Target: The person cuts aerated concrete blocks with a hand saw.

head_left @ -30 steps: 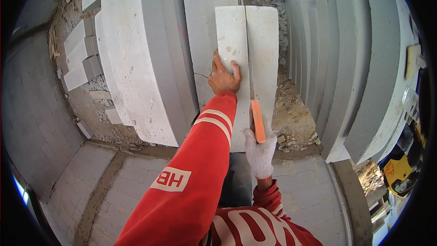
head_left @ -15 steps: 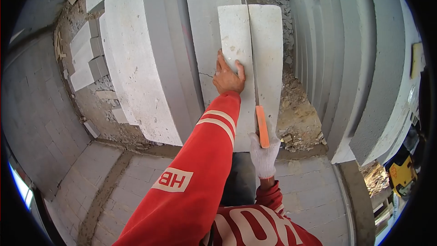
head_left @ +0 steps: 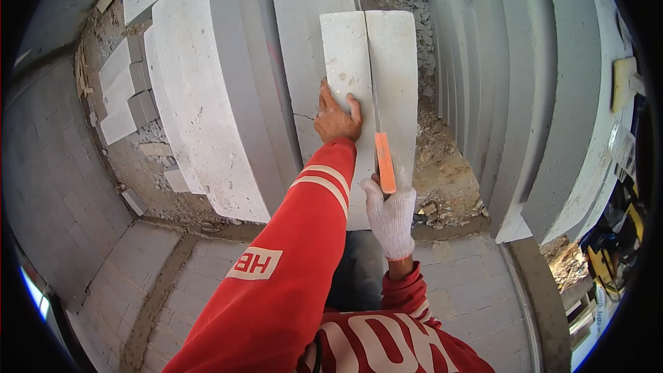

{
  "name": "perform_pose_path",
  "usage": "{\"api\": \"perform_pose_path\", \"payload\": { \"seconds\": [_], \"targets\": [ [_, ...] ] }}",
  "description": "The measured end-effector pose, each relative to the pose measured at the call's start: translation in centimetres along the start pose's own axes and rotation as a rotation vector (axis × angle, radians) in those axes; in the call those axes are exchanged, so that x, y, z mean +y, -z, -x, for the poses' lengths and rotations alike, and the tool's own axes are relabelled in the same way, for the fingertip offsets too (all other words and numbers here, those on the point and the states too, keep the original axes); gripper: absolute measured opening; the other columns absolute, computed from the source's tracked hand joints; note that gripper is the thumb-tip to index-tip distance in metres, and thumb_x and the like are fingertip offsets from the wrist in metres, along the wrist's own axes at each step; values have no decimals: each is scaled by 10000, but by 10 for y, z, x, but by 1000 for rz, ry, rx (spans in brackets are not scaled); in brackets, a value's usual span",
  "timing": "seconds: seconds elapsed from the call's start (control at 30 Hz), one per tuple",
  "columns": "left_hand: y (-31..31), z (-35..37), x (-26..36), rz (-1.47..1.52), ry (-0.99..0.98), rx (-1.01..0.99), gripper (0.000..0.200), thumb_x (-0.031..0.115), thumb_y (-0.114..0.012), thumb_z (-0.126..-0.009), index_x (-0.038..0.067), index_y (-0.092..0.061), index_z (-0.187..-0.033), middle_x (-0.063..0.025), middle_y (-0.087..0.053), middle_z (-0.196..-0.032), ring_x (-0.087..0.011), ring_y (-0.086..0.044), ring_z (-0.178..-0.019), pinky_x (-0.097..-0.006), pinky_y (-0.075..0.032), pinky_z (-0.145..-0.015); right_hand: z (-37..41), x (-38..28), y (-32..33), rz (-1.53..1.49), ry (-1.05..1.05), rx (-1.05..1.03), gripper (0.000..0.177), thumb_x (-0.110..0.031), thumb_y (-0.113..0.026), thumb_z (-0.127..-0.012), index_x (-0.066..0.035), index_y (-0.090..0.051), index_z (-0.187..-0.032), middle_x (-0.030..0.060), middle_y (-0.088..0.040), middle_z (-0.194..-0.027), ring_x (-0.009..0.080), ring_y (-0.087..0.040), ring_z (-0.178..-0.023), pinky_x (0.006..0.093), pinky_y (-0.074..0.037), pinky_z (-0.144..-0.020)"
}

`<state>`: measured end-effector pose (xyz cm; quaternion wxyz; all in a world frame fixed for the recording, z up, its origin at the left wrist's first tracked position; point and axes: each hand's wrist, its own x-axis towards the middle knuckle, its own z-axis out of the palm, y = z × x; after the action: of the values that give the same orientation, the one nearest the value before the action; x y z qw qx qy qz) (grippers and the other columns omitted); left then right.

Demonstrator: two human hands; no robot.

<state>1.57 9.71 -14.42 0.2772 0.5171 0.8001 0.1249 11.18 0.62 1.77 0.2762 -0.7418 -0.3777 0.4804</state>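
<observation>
ground [head_left: 442, 173]: dirt and rubble [head_left: 442, 211] | on it: large grey blocks [head_left: 207, 97] upright in rows | small blocks [head_left: 121, 93] stacked at left

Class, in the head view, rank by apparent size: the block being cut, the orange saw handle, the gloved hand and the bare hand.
1. Block.
2 and 3. Gloved right hand and bare left hand: look alike, and the gloved one is nearer the camera, so unranked.
4. Saw handle.

Your right hand [head_left: 390, 214] wears white knitted cloth, the orange handle [head_left: 384, 162] looks smooth plastic, the pale block [head_left: 397, 62] matt and rough.
</observation>
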Motion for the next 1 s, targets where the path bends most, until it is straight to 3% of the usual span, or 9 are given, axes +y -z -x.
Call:
{"api": "perform_pose_path", "payload": {
  "seconds": [0.2, 0.23, 0.3, 0.37, 0.4, 0.6, 0.73, 0.8, 1.0],
  "targets": [
    [6, 2, 5, 7, 35, -26, 664, 349, -546, -947, 73, -376, -1526, -222, -616, -1362, -456, -692, -1069, -536, -561, -898, -5, 11, 8, -14, -221, -112, 392, -183, -757, -921, 71, -638, -1196, 186, -709, -819, 255, -658, -644, 380, -528, -624],
    [2, -14, 14, 29, 3, -3, 664, 349, -546, -947, 73, -376, -1526, -222, -616, -1362, -456, -692, -1069, -536, -561, -898, 24, 14, 14, 7, -112, -50, 337, -74, -701, -884, 28, -650, -1202, 65, -661, -843, 121, -564, -662, 283, -502, -638],
    [2, 1, 0, 33, -9, 5, 671, 351, -545, -948, 78, -363, -1533, -217, -610, -1370, -452, -690, -1078, -541, -555, -911, 64, 5, 19, -72, -23, 52, 514, -48, -694, -848, 26, -612, -1350, 78, -682, -908, 118, -576, -701, 265, -524, -684],
    [3, -1, 4, -16, 43, -21, 679, 354, -545, -948, 85, -349, -1541, -214, -604, -1381, -450, -690, -1080, -543, -551, -922, 72, 7, 33, 12, -188, -40, 627, -40, -689, -823, 18, -571, -1436, 82, -686, -952, 125, -580, -722, 272, -540, -735],
    [3, -2, 6, 5, 49, -38, 682, 355, -544, -949, 86, -343, -1544, -213, -607, -1377, -450, -689, -1080, -546, -548, -921, 50, 9, 25, 6, -138, 5, 454, -63, -679, -860, 44, -634, -1299, 81, -672, -882, 134, -566, -700, 294, -528, -690],
    [2, -9, 4, 13, 17, -20, 678, 352, -540, -954, 85, -339, -1543, -228, -616, -1358, -451, -686, -1080, -551, -545, -911, -41, -29, -9, -44, -7, 17, 273, -155, -761, -882, 44, -638, -1022, 140, -633, -738, 227, -585, -617, 353, -501, -599],
    [4, -4, 11, 43, 1, -7, 669, 360, -531, -956, 87, -343, -1537, -240, -612, -1359, -459, -681, -1076, -555, -546, -909, 25, -2, 16, -32, -162, -43, 249, -125, -745, -873, 49, -649, -1024, 153, -644, -749, 226, -603, -635, 358, -507, -604],
    [8, 7, 3, 41, 53, -38, 668, 363, -530, -956, 87, -343, -1536, -237, -610, -1363, -462, -679, -1075, -553, -546, -909, 70, -4, 17, -76, -93, 131, 261, -114, -735, -866, 46, -651, -1056, 158, -661, -764, 229, -633, -663, 365, -525, -621],
    [1, -4, 3, -7, -8, -6, 670, 366, -530, -956, 93, -336, -1536, -230, -600, -1386, -461, -685, -1066, -534, -552, -914, -18, -18, -11, -78, -98, 67, 335, -126, -751, -870, 29, -636, -1144, 147, -684, -766, 248, -657, -656, 368, -552, -657]
  ]
}}
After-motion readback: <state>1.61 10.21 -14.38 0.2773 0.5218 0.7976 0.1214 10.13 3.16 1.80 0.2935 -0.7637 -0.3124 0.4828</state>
